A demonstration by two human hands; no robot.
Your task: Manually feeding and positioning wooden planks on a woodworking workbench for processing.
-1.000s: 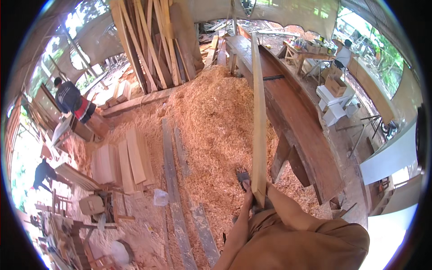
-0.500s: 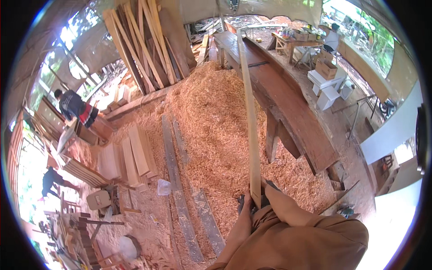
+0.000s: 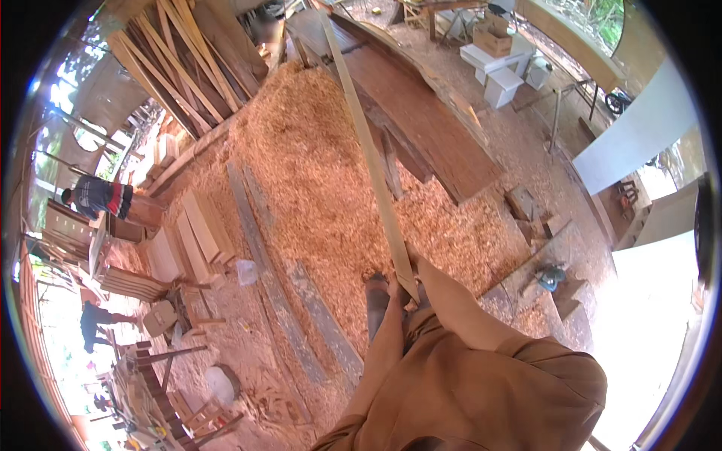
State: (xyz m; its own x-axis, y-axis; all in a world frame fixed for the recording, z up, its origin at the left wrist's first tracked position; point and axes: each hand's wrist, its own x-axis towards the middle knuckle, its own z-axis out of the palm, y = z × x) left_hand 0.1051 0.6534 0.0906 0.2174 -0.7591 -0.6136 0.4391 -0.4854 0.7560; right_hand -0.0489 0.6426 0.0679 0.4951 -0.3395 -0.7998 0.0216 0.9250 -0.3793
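A long, pale plank (image 3: 366, 146) ran from our waist toward the far end of a reddish-brown bench (image 3: 421, 113), its tip overlapping the bench top in our view, though we could not tell whether it rested there. We gripped the near end two-handed: the left hand (image 3: 395, 287) closed about the left edge and the right hand (image 3: 415, 263) about the right, slightly farther up, pinching the wood between them, with most of our fingers hidden. Handling such length from one end, in our judgement, called for a firm, level hold, elbows near the body, slow turns and an eye on the distant tip, where a small twist of the wrists would have made a wide sweep. Beside the bench spread a mound of wood shavings (image 3: 301, 150), loose footing that seemed to ask for short, flat steps. The bench's long side ran close on the right, an edge the plank could have knocked. The roomiest side looked to be the left, over the shavings and two grey boards (image 3: 272, 263), with stacked pale boards (image 3: 199, 233) beyond and a co-worker (image 3: 101, 197) farther off, to whom any swing owed a wide berth. Rightward, a blue-green tool (image 3: 551, 278) and a large white panel (image 3: 647, 128) narrowed the way.
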